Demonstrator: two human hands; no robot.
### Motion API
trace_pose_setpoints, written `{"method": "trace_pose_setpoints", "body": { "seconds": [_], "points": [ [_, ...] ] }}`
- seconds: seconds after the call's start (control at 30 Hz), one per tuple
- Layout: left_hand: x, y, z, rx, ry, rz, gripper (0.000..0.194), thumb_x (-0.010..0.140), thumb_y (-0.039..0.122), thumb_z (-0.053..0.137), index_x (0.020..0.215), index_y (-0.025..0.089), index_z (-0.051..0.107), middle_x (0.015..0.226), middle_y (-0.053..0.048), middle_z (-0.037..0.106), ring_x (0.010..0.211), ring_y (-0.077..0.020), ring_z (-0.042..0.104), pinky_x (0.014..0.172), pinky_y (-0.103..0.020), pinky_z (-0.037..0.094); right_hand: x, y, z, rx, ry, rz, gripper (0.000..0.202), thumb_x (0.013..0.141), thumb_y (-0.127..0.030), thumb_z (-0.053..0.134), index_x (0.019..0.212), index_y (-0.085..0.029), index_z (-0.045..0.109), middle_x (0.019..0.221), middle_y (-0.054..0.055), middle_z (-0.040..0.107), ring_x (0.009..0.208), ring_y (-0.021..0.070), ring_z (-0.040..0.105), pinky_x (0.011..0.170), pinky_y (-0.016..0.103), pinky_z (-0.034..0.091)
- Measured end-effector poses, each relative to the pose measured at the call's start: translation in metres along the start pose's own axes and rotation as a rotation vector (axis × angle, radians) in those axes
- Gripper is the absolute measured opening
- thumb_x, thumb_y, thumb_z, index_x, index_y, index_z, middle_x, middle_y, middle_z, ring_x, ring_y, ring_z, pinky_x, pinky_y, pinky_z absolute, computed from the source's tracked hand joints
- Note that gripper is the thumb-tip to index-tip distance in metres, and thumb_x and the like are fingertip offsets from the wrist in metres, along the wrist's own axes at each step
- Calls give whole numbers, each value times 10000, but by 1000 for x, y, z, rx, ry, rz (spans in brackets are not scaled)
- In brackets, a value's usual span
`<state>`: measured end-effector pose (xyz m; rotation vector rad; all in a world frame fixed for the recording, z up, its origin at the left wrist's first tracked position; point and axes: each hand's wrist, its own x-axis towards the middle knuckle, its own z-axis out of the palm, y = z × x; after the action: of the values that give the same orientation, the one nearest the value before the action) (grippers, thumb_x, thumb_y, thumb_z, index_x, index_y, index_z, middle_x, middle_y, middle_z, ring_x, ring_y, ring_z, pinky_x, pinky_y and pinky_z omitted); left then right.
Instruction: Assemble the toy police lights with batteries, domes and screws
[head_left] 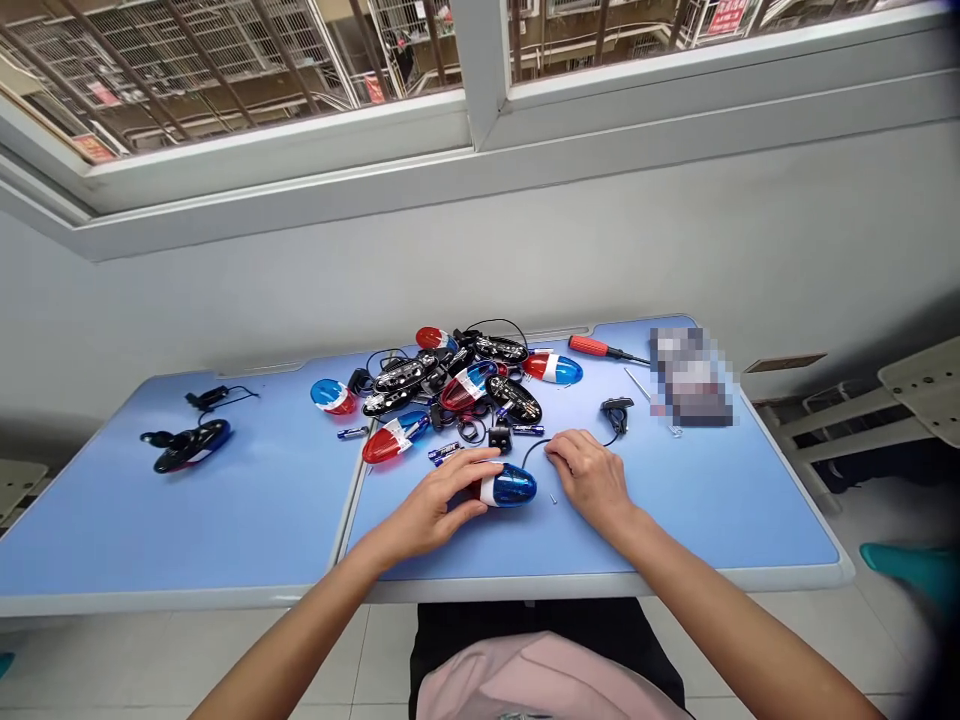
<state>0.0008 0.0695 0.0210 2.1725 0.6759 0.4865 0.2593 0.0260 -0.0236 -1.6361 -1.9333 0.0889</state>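
Lamp (516,486) on the table (705,520) is probably light, hard, slick, crackable — best gripped around its white band (488,491). Left hand (431,503) holds it, fingers half-open; right hand's (594,482) fingertips bunch at the wire (533,447) — pinching or not, I cannot tell.

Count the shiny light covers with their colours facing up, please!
6: the held cover in the left hand; in or beside the black pile, the left cover, front cover, middle cover, back cover and right cover. More may be hidden.
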Motion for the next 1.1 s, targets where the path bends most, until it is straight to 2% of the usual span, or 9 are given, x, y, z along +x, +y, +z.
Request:
{"method": "trace_pose_setpoints", "body": {
  "seconds": [0.2, 0.33, 0.47, 0.57, 0.67, 0.77, 0.9, 0.97, 1.1],
  "points": [
    [-3, 1, 0, 29, 3, -62, 445, 951, 236, 562, 1389, 291, 502, 1436, -112, 506, 1345, -275, 448, 1123, -487, 362, -1, -2, -2, 37, 22, 12, 168, 953, -187, 507, 944, -225, 671, 978, 56, 707, 914, 189, 632, 695, 277, 470],
    [-1, 0, 4, 71, 30, -64, 507, 935, 218, 582, 1420, 310, 464, 1424, -93, 527, 1331, -277, 458, 1126, -492, 351, -2, -7, -15, 314, 96, -97, 190, 946, -214, 521, 1083, -225, 652, 1066, 76, 690, 990, 198, 639, 835, 334, 524],
    [3, -4, 13, 167, 11, -22, 669, 854, 170, 667, 1459, 300, 411, 1376, -103, 558, 1255, -310, 483, 1102, -535, 348, -2, -12, -21, 387, -61, -331, 365, 924, -274, 580, 1288, -239, 572, 1294, 115, 609, 1096, 227, 603, 883, 387, 543],
    [6, -6, 20, 196, 41, -7, 674, 845, 141, 648, 1459, 281, 407, 1323, -115, 578, 1207, -313, 501, 1073, -540, 377, 0, -14, -16, 361, -110, -357, 396, 947, -212, 517, 1340, -256, 540, 1261, 105, 634, 1070, 215, 609, 872, 388, 557],
    [7, -4, 21, 120, 97, -45, 654, 879, 153, 591, 1483, 263, 364, 1389, -134, 497, 1261, -303, 478, 1080, -500, 398, 2, -15, -11, 446, -74, -289, 378, 949, -213, 514, 1324, -235, 559, 1175, 102, 681, 1050, 223, 627, 901, 411, 544],
    [7, 1, 19, -23, 168, -112, 579, 899, 205, 577, 1452, 264, 419, 1391, -129, 489, 1269, -302, 478, 1042, -464, 452, 6, -19, -15, 534, -102, -53, 341, 922, -298, 573, 1247, -209, 628, 1040, 85, 720, 872, 210, 665, 803, 371, 560],
    [10, 5, 18, -355, 239, -275, 491, 868, 316, 617, 1346, 231, 549, 1277, -129, 530, 1004, -256, 598, 676, -334, 591, 15, -25, -23, 653, -258, 304, 344, 881, -380, 588, 1155, -199, 690, 742, 12, 684, 629, 165, 616, 604, 296, 525],
    [11, 6, 19, -495, 233, -367, 522, 837, 360, 649, 1327, 200, 568, 1196, -121, 562, 863, -210, 620, 568, -280, 568, 19, -26, -26, 716, -352, 352, 351, 895, -389, 543, 1150, -202, 695, 696, 0, 659, 623, 164, 611, 554, 277, 498],
    [11, 8, 22, -608, 248, -480, 594, 786, 392, 702, 1320, 166, 578, 1071, -94, 634, 726, -159, 632, 515, -236, 534, 20, -24, -31, 690, -462, 297, 377, 933, -362, 464, 1228, -218, 650, 772, 7, 682, 669, 164, 627, 556, 272, 497]
  ]
}}
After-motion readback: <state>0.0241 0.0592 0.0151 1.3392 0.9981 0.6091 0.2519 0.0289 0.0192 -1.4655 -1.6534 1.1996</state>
